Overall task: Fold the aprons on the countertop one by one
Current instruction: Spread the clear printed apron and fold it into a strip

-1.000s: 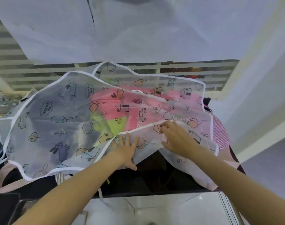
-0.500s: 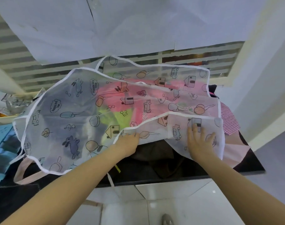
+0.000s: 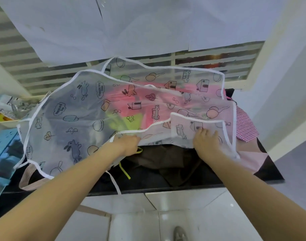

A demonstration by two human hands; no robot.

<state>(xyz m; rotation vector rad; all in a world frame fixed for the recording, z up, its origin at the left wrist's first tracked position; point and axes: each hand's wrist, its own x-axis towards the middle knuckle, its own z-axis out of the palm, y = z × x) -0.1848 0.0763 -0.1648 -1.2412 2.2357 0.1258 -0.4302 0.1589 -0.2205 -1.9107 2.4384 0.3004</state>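
A translucent white apron printed with rabbits, houses and cars lies spread over a heap of other aprons on the black countertop. Its near right corner is turned back into a flap. My left hand grips the apron's near white-trimmed edge, with the fingertips hidden under the fabric. My right hand rests flat on the flap, fingers straight. Beneath it show a pink apron, a yellow-green one, a dark brown one and a pink checked one.
A blue perforated basket and crinkled plastic bags stand at the left. Louvred window slats run behind the counter, under hanging white sheets. A white wall closes the right side. White tiles lie below the counter edge.
My right hand slid rightward along the apron and now lies on the turned-back corner flap. My left hand went from lying flat to gripping the near edge.
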